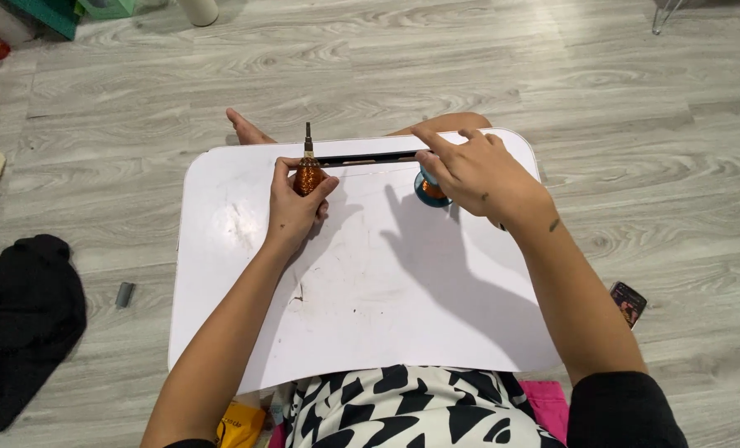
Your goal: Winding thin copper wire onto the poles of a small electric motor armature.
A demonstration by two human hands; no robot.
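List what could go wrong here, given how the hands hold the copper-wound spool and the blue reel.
1. The left hand grips the copper-wound spool upright by its body only; it could tip or slip.
2. The blue reel sits near the far edge of the white lap table, mostly hidden under the right hand; a nudge might roll it off.

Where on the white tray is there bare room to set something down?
Bare: the tray's left side beside the left hand, and the wide middle between both forearms. Crowded: the far edge, where the left hand grips an orange tool and the right hand covers a spool.
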